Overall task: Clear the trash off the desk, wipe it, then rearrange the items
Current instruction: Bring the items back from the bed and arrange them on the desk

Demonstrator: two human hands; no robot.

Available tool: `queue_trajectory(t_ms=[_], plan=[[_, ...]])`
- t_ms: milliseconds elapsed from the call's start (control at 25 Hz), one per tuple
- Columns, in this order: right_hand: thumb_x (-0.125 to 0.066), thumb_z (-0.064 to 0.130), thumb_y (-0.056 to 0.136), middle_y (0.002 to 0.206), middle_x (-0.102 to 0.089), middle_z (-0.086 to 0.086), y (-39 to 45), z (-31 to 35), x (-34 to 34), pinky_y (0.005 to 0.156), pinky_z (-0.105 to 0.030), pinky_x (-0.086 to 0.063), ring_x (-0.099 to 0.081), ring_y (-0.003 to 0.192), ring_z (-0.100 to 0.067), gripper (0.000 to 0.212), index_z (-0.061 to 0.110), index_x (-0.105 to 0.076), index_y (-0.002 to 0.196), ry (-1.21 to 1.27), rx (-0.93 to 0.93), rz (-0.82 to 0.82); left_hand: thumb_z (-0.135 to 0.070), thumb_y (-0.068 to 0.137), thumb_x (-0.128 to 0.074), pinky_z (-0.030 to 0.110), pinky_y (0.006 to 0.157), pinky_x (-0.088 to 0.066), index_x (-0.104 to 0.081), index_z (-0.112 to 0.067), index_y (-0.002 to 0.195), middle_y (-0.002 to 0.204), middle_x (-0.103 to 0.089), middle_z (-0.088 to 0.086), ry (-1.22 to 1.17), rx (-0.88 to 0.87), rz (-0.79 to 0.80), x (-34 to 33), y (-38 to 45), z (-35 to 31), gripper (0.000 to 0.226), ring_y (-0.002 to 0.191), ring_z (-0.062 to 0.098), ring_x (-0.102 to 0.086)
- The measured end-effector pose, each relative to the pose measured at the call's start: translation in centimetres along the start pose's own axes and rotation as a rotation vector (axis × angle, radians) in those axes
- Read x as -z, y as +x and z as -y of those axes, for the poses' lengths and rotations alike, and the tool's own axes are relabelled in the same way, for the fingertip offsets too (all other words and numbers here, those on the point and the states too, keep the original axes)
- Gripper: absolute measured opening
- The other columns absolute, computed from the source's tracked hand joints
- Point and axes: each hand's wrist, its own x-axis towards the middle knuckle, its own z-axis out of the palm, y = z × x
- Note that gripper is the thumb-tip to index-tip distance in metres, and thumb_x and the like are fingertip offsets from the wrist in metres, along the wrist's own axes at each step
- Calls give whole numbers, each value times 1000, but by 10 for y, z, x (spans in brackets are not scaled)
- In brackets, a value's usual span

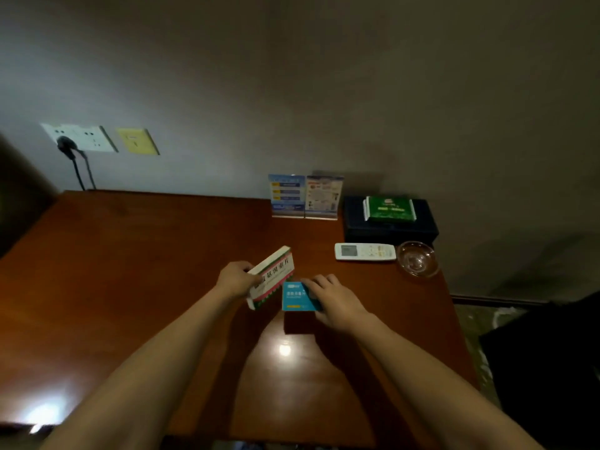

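Wooden tabletop (130, 271), both hands full: left hand (234, 280) grips the white box (272, 276), right hand (334, 300) the blue box (297, 297) (they touch). A bump could drop one.

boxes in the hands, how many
2: the white and red box held in the left hand, the blue box held in the right hand, above the desk.

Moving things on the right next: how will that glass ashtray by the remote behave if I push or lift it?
The glass ashtray is low and wide, so it probably won't tip. It likely slides easily on the glossy desk. It sits near the desk's right edge and looks breakable, so lifting seems safer.
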Motion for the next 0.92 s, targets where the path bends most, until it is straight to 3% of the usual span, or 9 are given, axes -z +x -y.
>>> queue_trajectory(t_ms=[120, 240, 480, 720, 800, 920], plan=[[-63, 24, 85, 144, -33, 1, 40, -4, 2, 100, -34, -42, -29, 130, -18, 74, 24, -22, 147, 52, -3, 67, -14, 90, -59, 29, 75, -52, -58, -3, 114, 115, -63, 15, 34, 42, 24, 20, 34, -9, 26, 103, 27, -63], [-63, 25, 85, 142, -35, 1, 75, -7, 2, 101, -35, -40, -30, 129, -18, 72, 23, -24, 146, 64, 14, 90, -15, 90, -60, 25, 69, -50, -58, -3, 116, 115, -63, 14, 89, 36, 52, 29, 73, -15, 28, 102, 25, -63], [-61, 24, 87, 143, -35, -1, 116, -24, -9, 101, -34, -40, -30, 129, -18, 71, 23, -23, 146, 58, -40, 170, -13, 89, -61, 30, 80, -51, -57, -4, 118, 119, -61, 13, 144, 28, 152, 23, 138, -24, 31, 107, 25, -61], [-62, 36, 86, 141, -38, 1, 140, -40, -9, 100, -30, -37, -35, 127, -15, 68, 24, -28, 144, 141, -37, 265, -11, 90, -60, 26, 72, -50, -57, -6, 120, 118, -61, 11, 185, -7, 247, 11, 182, -26, 31, 100, 20, -60], [-62, 40, 87, 134, -45, 2, 145, -47, -2, 95, -27, -42, -43, 122, -12, 58, 24, -38, 136, 280, -123, 229, -10, 90, -60, 24, 70, -50, -57, -7, 119, 117, -61, 11, 205, -38, 286, 6, 188, -27, 30, 96, 18, -60], [-57, 25, 93, 126, -49, -1, 161, -55, 5, 85, -19, -43, -49, 112, -10, 38, 17, -47, 129, 437, -371, 8, -12, 90, -60, 22, 72, -49, -59, -8, 117, 116, -62, 9, 237, -125, 265, -3, 196, -26, 28, 98, 16, -60]])
